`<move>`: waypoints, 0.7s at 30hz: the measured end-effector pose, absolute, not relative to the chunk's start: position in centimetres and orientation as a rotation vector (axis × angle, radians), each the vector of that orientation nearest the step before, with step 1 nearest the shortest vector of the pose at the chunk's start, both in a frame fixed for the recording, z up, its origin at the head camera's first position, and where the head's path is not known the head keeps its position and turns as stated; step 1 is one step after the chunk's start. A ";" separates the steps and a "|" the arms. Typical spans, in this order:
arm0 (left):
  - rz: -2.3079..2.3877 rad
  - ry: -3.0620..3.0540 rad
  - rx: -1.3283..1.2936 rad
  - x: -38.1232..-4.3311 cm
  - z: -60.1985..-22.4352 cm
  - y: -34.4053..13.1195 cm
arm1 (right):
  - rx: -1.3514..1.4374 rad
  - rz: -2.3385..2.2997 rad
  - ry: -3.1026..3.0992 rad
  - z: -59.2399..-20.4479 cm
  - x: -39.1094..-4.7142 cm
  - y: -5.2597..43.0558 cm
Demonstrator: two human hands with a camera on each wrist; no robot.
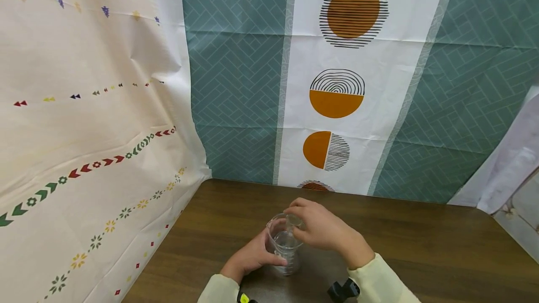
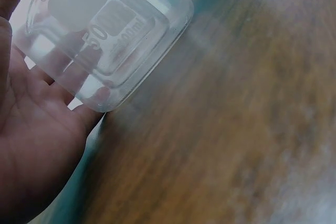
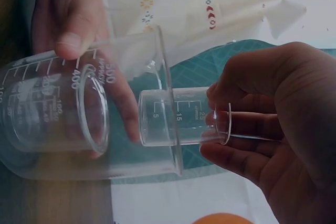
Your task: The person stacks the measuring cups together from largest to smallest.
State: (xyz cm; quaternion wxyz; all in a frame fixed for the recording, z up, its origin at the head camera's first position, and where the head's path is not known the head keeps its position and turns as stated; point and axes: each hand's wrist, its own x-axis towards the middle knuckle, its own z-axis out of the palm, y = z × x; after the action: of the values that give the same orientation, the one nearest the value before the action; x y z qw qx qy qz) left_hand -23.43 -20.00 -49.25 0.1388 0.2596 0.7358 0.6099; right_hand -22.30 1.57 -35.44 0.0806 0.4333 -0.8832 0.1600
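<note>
A large clear glass beaker (image 1: pixel 289 266) marked 500 ml stands upright on the table. My left hand (image 1: pixel 254 252) grips its side, with the thumb in front and the fingers behind. In the right wrist view, another glass beaker (image 3: pixel 63 124) sits inside it, its rim well below the large beaker's mouth. My right hand (image 1: pixel 326 228) holds a small glass beaker (image 3: pixel 184 116), marked up to 25, near its rim between thumb and fingers. The small beaker's base is just inside the large mouth, above the nested beaker.
The brown wooden table (image 1: pixel 404 242) meets a green and white patterned cloth (image 1: pixel 240 83) at the back. Along the left hangs a cream printed cloth (image 1: pixel 84 134). A pale sheet (image 1: pixel 511 167) hangs at the right edge.
</note>
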 end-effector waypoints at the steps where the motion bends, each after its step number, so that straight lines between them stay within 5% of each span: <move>1: 1.760 2.132 0.732 -23.4 -49.3 -20.0 | 1.305 0.486 -2.644 -35.5 -22.3 1.4; 21: 1.792 2.051 0.665 -23.2 -49.4 -20.3 | 1.401 0.450 -2.755 -37.2 -23.4 0.0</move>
State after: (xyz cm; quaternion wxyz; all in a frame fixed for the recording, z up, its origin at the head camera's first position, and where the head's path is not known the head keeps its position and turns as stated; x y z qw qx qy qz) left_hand -23.24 -20.26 -49.37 0.1682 0.2339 0.7212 0.6300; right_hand -23.39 0.00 -37.21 0.0089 0.4486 -0.8820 0.1440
